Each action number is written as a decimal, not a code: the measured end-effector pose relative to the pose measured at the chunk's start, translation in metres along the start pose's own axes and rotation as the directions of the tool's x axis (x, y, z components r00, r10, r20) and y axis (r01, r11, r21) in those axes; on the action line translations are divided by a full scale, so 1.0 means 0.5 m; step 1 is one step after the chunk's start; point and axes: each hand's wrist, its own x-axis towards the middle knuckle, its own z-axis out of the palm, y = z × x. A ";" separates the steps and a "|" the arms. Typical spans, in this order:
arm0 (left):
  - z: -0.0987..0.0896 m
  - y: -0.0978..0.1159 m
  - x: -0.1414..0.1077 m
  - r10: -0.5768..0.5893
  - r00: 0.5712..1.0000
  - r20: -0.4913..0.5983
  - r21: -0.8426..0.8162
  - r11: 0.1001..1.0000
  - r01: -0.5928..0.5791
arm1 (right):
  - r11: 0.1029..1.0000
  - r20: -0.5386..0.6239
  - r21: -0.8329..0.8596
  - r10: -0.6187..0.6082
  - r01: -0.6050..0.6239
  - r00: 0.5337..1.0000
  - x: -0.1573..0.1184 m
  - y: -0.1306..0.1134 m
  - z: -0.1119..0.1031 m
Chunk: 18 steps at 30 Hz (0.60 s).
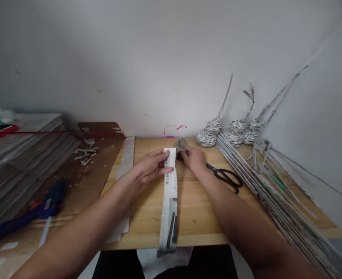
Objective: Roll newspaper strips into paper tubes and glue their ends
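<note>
My left hand (153,166) pinches the upper part of a long newspaper strip (170,197) between thumb and fingers. The strip hangs down toward me, its lower end past the table's front edge. Farther back, my right hand (194,158) has its fingers closed on a crumpled grey cloth (181,145) lying near the wall. Black-handled scissors (227,178) rest beside my right forearm, blades partly hidden by it. Left of my left hand, a pile of pale paper strips (127,155) lies along the table, partly covered by my forearm.
Several woven paper gourds (206,136) stand at the back right against the wall. A long bundle of rolled paper sticks (255,186) slants toward me. On the left are a newspaper stack (34,143), a blue glue gun (43,209) and paper scraps (86,153) on brown board (101,166).
</note>
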 end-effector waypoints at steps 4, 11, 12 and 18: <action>-0.009 -0.025 0.012 -0.001 1.000 0.021 -0.004 1.000 0.001 | 0.967 -0.016 0.252 0.036 -0.031 0.999 0.002 0.001 0.009; -0.017 -0.051 0.009 0.088 0.995 0.047 0.022 0.996 -0.089 | 0.830 0.125 0.554 -0.150 0.056 0.981 -0.030 -0.043 -0.005; -0.018 -0.051 0.009 0.092 0.995 0.049 0.037 0.995 -0.094 | 0.841 0.112 0.536 -0.148 0.066 0.983 -0.035 -0.049 -0.010; -0.016 -0.049 0.007 0.051 0.998 -0.025 0.024 0.998 -0.050 | 0.961 0.053 0.274 -0.047 0.031 0.998 -0.029 -0.045 -0.023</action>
